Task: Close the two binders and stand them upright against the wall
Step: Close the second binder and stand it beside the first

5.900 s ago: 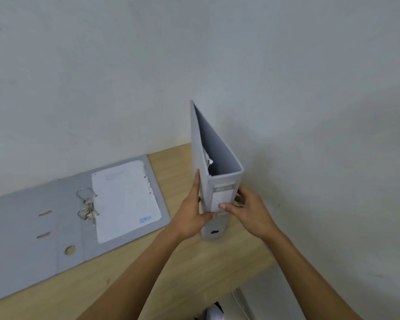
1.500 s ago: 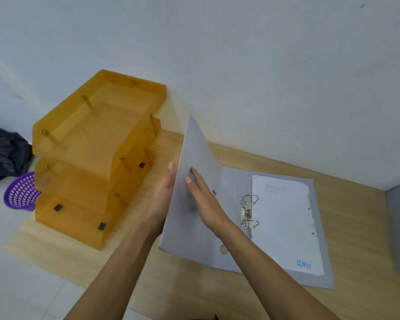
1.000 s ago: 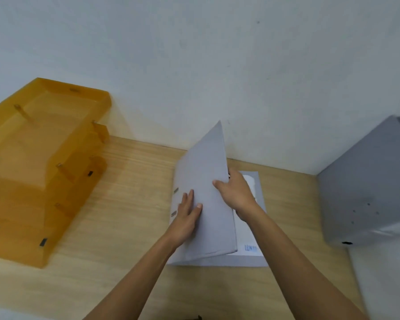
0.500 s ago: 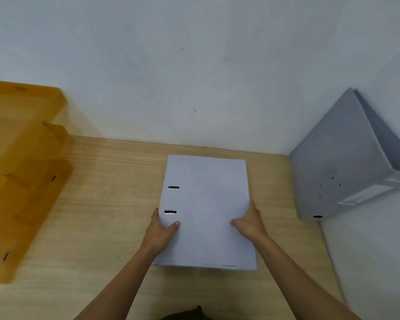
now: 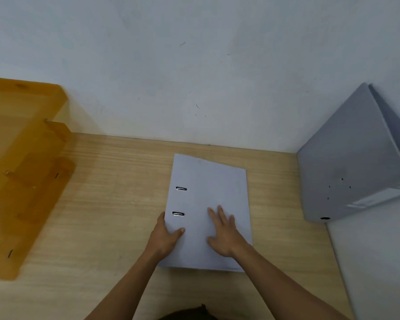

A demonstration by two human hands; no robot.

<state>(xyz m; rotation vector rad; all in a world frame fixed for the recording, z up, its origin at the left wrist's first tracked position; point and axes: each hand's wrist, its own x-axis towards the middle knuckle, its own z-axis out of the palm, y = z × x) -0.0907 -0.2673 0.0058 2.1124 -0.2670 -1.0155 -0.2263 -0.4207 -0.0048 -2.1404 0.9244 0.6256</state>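
Observation:
A grey binder [image 5: 208,192] lies flat and closed on the wooden desk [image 5: 106,204], its two ring slots showing near the left edge. My left hand [image 5: 165,239] grips its near left edge, thumb on the cover. My right hand [image 5: 225,232] rests flat on the cover with fingers spread. A second grey binder [image 5: 346,172] stands closed at the right, leaning in the corner against the white wall [image 5: 194,65].
An orange translucent stacked letter tray [image 5: 21,162] stands on the desk at the left. A white side wall [image 5: 376,262] bounds the desk at the right. Bare desk lies between the tray and the flat binder.
The cover of the flat binder has been folded down shut. My right hand moved from the binder's right edge onto the cover, fingers flat. My left hand stays at the left edge.

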